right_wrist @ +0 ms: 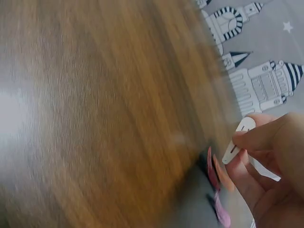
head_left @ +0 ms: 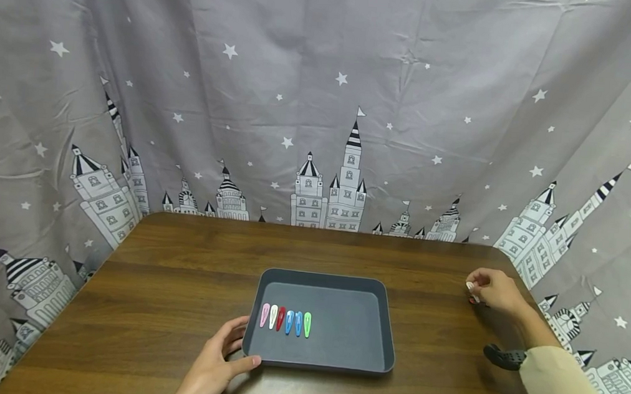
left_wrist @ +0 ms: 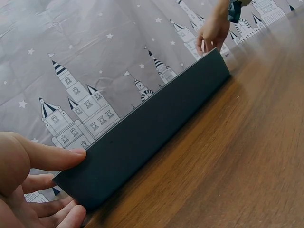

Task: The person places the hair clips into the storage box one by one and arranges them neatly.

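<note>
A grey tray (head_left: 337, 336) stands on the table with a row of snap hair clips at its left: pink (head_left: 264, 315), white (head_left: 273, 316), red (head_left: 280, 318), two blue (head_left: 289, 322) and green (head_left: 307, 324). My left hand (head_left: 216, 360) holds the tray's near left corner, thumb at the front wall and fingers by the left side. Far to the right, my right hand (head_left: 498, 292) pinches a white hair clip (right_wrist: 240, 139) between thumb and fingertips. Another white piece (right_wrist: 264, 170) shows partly behind its fingers. Just below lie red (right_wrist: 212, 170), orange (right_wrist: 223, 175) and pink (right_wrist: 221, 212) clips.
The brown wooden table (head_left: 174, 272) reaches back to a grey curtain (head_left: 313, 96) printed with castles and stars. A dark strap-like piece (head_left: 504, 357) sticks out beside the right sleeve (head_left: 569, 388).
</note>
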`<state>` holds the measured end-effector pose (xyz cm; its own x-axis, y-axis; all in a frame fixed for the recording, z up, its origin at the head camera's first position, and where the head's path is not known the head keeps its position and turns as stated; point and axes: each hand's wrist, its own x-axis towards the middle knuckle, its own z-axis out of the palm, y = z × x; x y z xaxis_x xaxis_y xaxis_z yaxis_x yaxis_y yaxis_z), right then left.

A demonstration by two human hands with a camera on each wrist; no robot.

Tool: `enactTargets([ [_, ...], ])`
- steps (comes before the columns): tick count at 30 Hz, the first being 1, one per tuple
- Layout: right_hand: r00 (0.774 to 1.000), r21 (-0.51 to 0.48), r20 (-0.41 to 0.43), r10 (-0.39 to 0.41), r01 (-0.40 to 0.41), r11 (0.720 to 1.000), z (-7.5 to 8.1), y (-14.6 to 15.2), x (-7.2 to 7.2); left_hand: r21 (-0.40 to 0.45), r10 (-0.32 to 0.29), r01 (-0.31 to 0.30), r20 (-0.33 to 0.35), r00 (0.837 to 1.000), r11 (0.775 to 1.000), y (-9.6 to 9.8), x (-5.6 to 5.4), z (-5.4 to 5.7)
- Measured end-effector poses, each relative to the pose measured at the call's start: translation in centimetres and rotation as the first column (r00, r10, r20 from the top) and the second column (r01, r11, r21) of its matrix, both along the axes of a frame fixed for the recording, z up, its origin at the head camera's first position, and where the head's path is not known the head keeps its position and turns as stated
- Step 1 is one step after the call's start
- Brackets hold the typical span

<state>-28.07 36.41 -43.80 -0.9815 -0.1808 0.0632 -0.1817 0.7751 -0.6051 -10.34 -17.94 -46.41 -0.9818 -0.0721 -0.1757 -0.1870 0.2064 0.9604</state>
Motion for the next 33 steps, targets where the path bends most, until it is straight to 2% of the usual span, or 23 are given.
enactTargets([
  [11, 0.984, -0.206, 0.172, 0.041, -0.005, 0.979, 0.2, -2.5, -0.6, 0.012, 0.002, -0.002, 0.008, 1.0, 1.0, 0.0, 0.0, -0.1],
  [18, 0.968, -0.361, 0.228, 0.106, -0.017, 0.932, -0.1, -4.3, -0.9, 0.019, 0.008, -0.008, 0.003, 1.0, 1.0, 0.1, 0.0, -0.1],
  [29, 0.955, -0.459, 0.272, 0.117, 0.022, 0.888, -0.1, -6.2, -1.1, 0.021, 0.005, -0.005, 0.006, 1.0, 1.0, 0.0, 0.2, 0.1],
  [33, 0.945, -0.52, 0.305, 0.121, 0.059, 0.852, 0.1, -7.0, -1.1, 0.025, 0.006, -0.006, 0.004, 1.0, 1.0, 0.0, 0.2, 0.1],
])
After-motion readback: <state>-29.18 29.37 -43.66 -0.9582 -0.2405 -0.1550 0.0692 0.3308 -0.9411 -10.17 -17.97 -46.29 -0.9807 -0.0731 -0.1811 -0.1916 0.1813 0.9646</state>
